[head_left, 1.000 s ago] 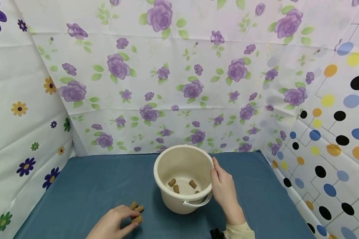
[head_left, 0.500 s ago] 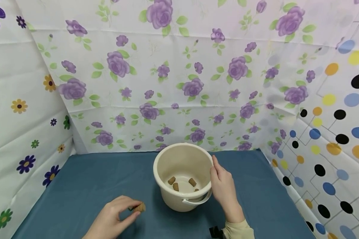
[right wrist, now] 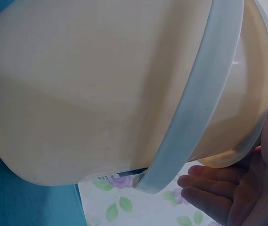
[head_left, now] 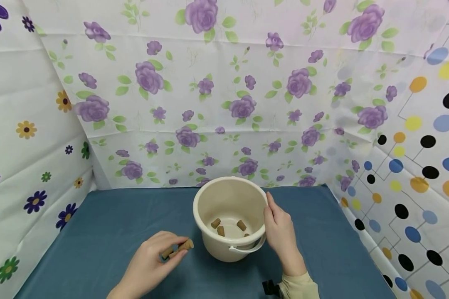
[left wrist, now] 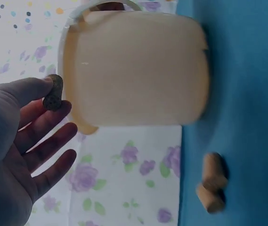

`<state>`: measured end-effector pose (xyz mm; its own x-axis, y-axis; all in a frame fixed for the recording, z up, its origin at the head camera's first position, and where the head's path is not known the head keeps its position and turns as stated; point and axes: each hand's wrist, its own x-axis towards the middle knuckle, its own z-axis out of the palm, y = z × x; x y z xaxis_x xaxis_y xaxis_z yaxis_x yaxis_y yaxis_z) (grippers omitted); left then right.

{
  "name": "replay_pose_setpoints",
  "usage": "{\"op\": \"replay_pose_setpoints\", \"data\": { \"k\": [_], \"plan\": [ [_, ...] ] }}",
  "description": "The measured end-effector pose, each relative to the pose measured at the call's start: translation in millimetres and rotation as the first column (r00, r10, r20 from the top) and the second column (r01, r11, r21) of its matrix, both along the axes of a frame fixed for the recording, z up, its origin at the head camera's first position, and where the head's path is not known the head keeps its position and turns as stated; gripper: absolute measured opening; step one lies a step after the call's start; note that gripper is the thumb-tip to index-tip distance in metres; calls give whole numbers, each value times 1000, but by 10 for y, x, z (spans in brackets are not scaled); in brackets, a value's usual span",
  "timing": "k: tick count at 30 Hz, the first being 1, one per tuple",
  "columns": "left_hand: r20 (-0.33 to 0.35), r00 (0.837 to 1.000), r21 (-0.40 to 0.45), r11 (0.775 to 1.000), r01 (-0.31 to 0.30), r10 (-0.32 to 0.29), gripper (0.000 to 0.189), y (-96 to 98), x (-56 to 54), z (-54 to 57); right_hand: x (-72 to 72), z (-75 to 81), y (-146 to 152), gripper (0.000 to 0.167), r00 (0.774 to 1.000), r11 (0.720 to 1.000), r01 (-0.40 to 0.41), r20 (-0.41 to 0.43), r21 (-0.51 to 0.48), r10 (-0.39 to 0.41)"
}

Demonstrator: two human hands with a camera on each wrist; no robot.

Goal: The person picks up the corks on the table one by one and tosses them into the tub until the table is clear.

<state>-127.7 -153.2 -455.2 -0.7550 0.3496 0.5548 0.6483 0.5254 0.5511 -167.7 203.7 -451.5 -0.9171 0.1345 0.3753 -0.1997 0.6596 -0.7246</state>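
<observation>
My left hand [head_left: 153, 255] pinches a cork [head_left: 187, 244] between thumb and forefinger, just left of the bucket; its other fingers are spread in the left wrist view. Two more corks [left wrist: 212, 170] lie together on the blue cloth, partly hidden behind that hand in the head view. The cream bucket [head_left: 215, 248] stands upright, with several corks [head_left: 220, 231] scattered on its floor. At its right side, my right hand [head_left: 278, 230] holds the rim with thumb and forefinger. Its remaining fingers [right wrist: 209, 197] stick out loosely beside the bucket in the right wrist view.
The bucket's pale handle [head_left: 250, 250] hangs down at the front right. A blue cloth [head_left: 134, 216] covers the table. Behind it hangs a purple-flowered curtain [head_left: 217, 104]; printed sheets stand at both sides. A black strap [head_left: 271, 288] shows by the right sleeve.
My left hand has taken a cork from the small group on the cloth and lifted it up and right toward the bucket. The right hand has stayed at the rim.
</observation>
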Motion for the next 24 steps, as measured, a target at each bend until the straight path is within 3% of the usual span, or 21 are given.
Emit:
{"op": "replay_pose_setpoints", "data": {
  "k": [7, 18, 24],
  "plan": [
    [-64, 998, 93, 996, -15, 21, 31, 205, -99, 143, -15, -7, 14, 49, 1000, 1000, 2, -3, 1, -2],
    [-28, 1000, 212, 977, -6, 12, 33, 457, -183, 307, -2, -19, 15, 49, 1000, 1000, -10, -11, 6, 10],
    [-39, 998, 262, 964, -44, 56, 32, 507, -241, 435, -8, -5, 13, 49, 1000, 1000, -3, -6, 13, 3]
  ]
}}
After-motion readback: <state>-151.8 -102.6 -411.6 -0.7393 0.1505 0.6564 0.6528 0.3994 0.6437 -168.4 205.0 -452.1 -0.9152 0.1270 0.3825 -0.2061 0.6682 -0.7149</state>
